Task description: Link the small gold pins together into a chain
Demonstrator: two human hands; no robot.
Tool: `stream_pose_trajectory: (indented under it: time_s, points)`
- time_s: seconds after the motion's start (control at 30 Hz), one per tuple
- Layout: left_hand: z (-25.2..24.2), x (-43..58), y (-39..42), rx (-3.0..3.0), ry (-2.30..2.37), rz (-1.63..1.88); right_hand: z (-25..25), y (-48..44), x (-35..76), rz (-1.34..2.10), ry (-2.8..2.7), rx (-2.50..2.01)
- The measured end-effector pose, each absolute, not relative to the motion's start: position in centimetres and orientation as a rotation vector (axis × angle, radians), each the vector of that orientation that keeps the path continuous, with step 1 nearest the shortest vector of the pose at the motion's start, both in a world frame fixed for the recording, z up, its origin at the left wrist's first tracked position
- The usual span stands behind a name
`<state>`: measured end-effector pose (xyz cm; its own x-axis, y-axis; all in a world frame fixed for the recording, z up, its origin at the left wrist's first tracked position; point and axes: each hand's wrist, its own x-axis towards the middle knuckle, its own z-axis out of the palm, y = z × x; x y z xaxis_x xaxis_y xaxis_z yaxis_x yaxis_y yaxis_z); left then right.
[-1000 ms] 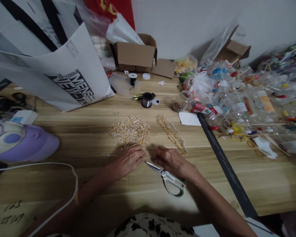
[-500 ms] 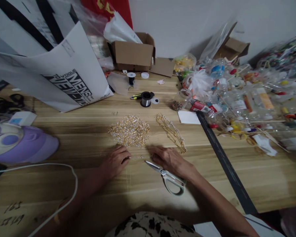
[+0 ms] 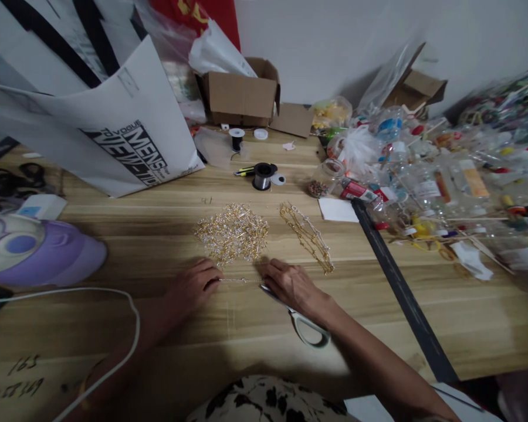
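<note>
Scissors [image 3: 312, 324] lie toward near edge of table [image 3: 149, 234], partly covered by right hand [image 3: 293, 284], presumably for reach; it and left hand [image 3: 198, 280] seem to pinch thin chain [image 3: 243, 280], likely holding it straight; bead pile [image 3: 233, 234] just beyond, spool [image 3: 263, 179] nearer far edge

A wood-grain bench [image 3: 145, 234] bears a gold pile [image 3: 233, 234], chains [image 3: 302, 237] just right of it, scissors [image 3: 310, 323] nearer the front, a spool [image 3: 263, 177] behind, a bag [image 3: 145, 140] left, a dark strip [image 3: 400, 284] and bottles [image 3: 426, 187] right

Cream garment [image 3: 270, 401] with black blotches, yellowish band [image 3: 84, 388] on left forearm [image 3: 156, 319], bare right forearm [image 3: 369, 357]
</note>
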<state>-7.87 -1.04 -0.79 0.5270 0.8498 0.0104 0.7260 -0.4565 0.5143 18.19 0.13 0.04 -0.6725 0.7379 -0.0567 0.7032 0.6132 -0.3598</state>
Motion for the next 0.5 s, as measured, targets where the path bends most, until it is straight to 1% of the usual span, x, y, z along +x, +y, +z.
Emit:
stream_pose_trajectory:
  time_s: [0.13, 0.33, 0.5]
  points:
    - [-0.9, -8.5, -1.2, 2.294, 1.303, 0.379, -0.7, 0.1, 17.9, 0.519, -2.709, -1.17]
    - [-0.4, -9.2, -1.5, 2.267, 1.348, 0.266, -1.2, 0.0, 17.2, 0.538, -2.655, -1.183]
    - [-0.2, -9.6, -1.7, 2.278, 1.333, 0.238, -1.4, -0.2, 16.8, 0.565, -2.617, -1.168]
